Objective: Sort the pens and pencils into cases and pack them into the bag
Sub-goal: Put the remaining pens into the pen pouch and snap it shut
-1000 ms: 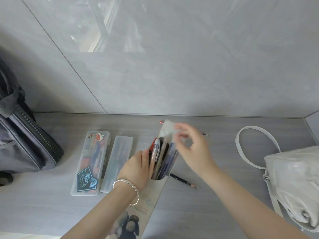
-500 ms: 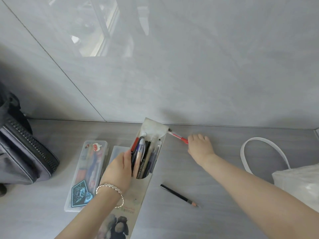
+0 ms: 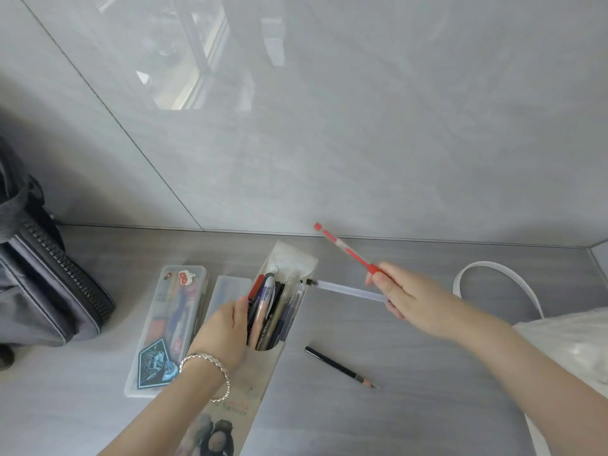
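My left hand [image 3: 227, 330] grips the side of an open beige soft pen case [image 3: 289, 258] crammed with several pens. My right hand [image 3: 408, 297] is raised to the right of the case and pinches a red pen [image 3: 348, 250] and a clear pen with a black tip [image 3: 345, 289]. The clear pen's tip points at the case's mouth. A black pencil [image 3: 340, 366] lies on the table below my right hand. Two clear plastic cases sit left of the soft case: one with stickers [image 3: 164, 327] holding pens, and a narrow one [image 3: 223, 291] partly behind my left hand.
A dark grey backpack [image 3: 42, 291] with an open zip stands at the far left against the wall. A white handbag [image 3: 572, 337] with a looped strap lies at the right edge. The grey tiled wall runs close behind the table.
My right hand has lifted the red pen and a clear pen off the table by the wall and brought them toward the soft case. My left hand still holds the case.
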`<state>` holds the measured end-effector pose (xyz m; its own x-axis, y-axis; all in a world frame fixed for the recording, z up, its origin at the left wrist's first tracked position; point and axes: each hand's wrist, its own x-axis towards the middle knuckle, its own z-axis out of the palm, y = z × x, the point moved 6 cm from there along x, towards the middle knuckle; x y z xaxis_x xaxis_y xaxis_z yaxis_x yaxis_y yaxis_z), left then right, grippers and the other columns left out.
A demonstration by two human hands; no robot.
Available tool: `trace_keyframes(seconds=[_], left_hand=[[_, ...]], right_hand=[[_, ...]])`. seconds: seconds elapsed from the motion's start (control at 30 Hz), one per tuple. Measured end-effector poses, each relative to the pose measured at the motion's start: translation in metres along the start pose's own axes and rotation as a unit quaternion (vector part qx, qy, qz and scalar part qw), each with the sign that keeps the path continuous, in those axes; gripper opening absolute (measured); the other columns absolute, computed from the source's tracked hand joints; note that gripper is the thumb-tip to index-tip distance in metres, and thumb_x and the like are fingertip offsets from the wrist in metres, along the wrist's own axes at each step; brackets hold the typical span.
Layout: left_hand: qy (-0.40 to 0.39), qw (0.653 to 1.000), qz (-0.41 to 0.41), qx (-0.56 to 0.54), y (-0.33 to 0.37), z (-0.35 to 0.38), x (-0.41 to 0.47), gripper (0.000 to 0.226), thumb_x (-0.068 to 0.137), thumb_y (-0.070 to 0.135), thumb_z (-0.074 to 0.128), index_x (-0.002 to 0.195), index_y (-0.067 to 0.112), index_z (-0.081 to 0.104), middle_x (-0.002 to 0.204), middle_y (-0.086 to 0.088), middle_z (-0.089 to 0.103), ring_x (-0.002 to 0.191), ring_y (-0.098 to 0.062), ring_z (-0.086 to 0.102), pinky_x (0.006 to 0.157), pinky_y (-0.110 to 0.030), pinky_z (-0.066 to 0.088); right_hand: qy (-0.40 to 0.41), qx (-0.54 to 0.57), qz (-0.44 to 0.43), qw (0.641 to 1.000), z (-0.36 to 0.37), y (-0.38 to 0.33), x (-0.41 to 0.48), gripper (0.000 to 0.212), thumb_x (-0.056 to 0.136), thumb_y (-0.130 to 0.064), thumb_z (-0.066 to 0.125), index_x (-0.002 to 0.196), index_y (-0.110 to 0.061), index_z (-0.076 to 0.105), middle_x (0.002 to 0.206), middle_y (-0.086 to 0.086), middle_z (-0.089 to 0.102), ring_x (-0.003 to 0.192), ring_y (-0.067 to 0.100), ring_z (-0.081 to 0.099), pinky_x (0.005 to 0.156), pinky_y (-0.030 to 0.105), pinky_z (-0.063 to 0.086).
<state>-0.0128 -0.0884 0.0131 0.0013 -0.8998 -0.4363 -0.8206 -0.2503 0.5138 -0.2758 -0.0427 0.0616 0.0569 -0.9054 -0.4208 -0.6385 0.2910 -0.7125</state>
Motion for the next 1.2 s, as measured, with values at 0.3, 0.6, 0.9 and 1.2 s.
trace_keyframes(seconds=[0.3,0.6,0.9,1.2], left_hand=[[-0.038,0.993,0.102,0.043,0.032,0.012,-0.042,0.037,0.099,0.037,0.023,0.089,0.015,0.052,0.071,0.001,0.056,0.074,-0.025,0.057,0.067,-0.032,0.043],[-0.037,0.995,0.096,-0.019,0.022,0.025,-0.058,0.030,0.099,0.027,0.027,0.097,0.012,0.053,0.071,0.004,0.048,0.066,-0.017,0.047,0.061,-0.027,0.037],[-0.088,0.990,0.096,-0.058,0.039,0.027,-0.069,0.043,0.099,0.038,0.027,0.063,0.017,0.040,0.056,0.006,0.039,0.054,-0.013,0.036,0.053,-0.026,0.030],[-0.057,0.990,0.097,-0.083,0.044,0.015,-0.071,0.044,0.099,0.036,0.027,0.060,0.018,0.038,0.054,0.005,0.037,0.051,-0.013,0.034,0.052,-0.027,0.028]], right_hand=[[-0.186,-0.238,0.059,0.952,-0.005,-0.043,-0.022,0.047,0.089,-0.046,0.046,0.053,-0.018,0.037,0.045,-0.004,0.037,0.047,0.017,0.031,0.050,0.028,0.026],[-0.009,-0.035,0.003,0.999,0.014,-0.048,-0.015,0.022,0.070,-0.041,0.075,0.067,-0.022,0.065,0.056,-0.009,0.060,0.046,-0.003,0.048,0.044,0.010,0.032],[0.129,-0.022,-0.107,0.986,0.005,-0.058,-0.023,0.026,0.063,-0.027,0.083,0.065,-0.035,0.059,0.073,-0.014,0.053,0.066,-0.004,0.052,0.061,0.009,0.037],[0.223,-0.070,-0.238,0.943,0.031,-0.067,-0.046,0.031,0.082,-0.042,0.055,0.109,-0.028,0.055,0.109,-0.011,0.047,0.109,0.005,0.041,0.098,0.017,0.026]])
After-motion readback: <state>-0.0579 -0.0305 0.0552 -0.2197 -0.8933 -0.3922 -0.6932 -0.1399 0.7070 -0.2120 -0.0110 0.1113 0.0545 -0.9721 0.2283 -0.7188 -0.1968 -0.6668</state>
